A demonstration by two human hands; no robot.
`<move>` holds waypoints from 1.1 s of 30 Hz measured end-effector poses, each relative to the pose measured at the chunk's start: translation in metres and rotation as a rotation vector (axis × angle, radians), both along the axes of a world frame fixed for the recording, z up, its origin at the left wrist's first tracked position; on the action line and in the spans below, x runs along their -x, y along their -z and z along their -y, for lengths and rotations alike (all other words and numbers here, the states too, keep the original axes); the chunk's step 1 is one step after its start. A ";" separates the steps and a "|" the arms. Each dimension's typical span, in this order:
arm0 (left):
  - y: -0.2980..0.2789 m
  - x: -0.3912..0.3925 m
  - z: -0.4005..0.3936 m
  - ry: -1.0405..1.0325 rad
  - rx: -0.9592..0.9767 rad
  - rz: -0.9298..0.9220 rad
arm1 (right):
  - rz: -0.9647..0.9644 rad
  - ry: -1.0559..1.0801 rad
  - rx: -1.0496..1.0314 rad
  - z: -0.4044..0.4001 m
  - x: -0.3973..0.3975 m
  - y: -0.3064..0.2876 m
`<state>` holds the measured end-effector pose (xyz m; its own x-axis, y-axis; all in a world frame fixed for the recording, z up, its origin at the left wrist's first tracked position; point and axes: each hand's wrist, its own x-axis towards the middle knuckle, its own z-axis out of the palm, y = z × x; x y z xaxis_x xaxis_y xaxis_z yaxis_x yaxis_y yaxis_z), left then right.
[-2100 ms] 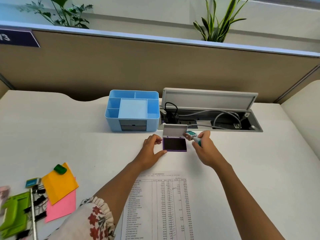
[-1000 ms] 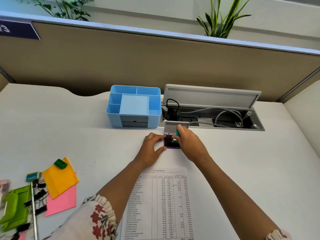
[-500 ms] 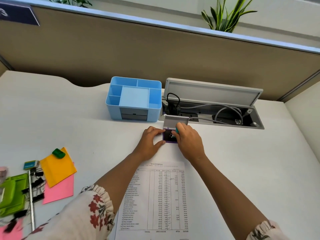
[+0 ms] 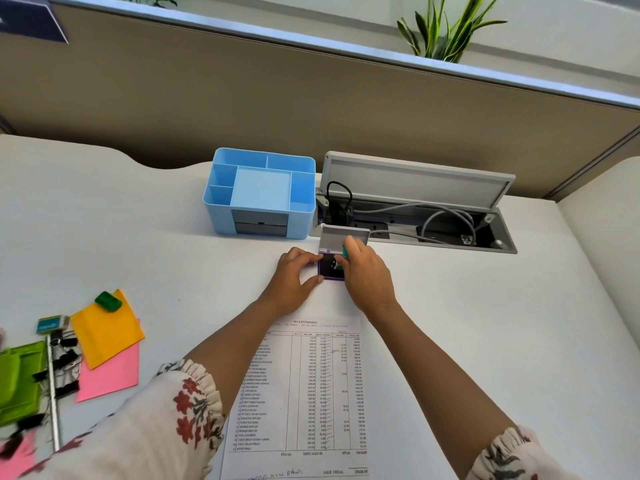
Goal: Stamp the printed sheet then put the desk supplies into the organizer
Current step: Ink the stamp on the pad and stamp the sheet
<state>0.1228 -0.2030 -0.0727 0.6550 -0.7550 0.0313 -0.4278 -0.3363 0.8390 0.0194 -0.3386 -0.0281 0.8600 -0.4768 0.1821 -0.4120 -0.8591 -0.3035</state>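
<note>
Sheet (image 4: 304, 393) lies flat on the desk (image 4: 450, 323) at 6 o'clock, between both forearms. Just beyond its top edge sits the ink pad (image 4: 329, 268), lid up. The left hand (image 4: 294, 275) grips the pad's left side with fingers and thumb. The right hand (image 4: 367, 271) is closed around a teal stamp (image 4: 345, 251), pressing it on the pad. The blue organizer (image 4: 259, 199) stands at 11 o'clock of the pad. Notes (image 4: 107, 341) and clips (image 4: 62, 355) lie at 9 o'clock.
</note>
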 end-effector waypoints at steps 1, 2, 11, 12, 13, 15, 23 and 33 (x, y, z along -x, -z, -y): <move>-0.001 0.000 0.000 0.000 -0.002 0.001 | -0.016 0.009 -0.009 0.001 -0.004 -0.002; -0.001 0.000 0.000 0.001 -0.007 0.001 | -0.028 0.018 -0.017 0.003 -0.008 -0.003; -0.001 0.001 0.001 -0.002 -0.016 0.003 | -0.018 0.026 -0.023 0.000 -0.005 -0.001; -0.001 0.001 0.001 -0.003 -0.013 0.006 | -0.020 0.031 -0.025 -0.002 -0.004 -0.001; -0.001 0.001 0.001 -0.002 -0.010 0.010 | -0.022 0.035 -0.022 -0.004 -0.003 -0.002; -0.002 0.000 0.001 -0.003 -0.013 0.013 | -0.020 0.044 -0.015 -0.007 -0.001 -0.003; -0.004 0.001 0.002 -0.008 -0.022 0.007 | -0.001 0.068 -0.071 -0.008 0.000 -0.001; -0.006 0.005 0.001 -0.017 -0.023 -0.003 | 0.046 0.105 -0.123 -0.011 0.005 0.003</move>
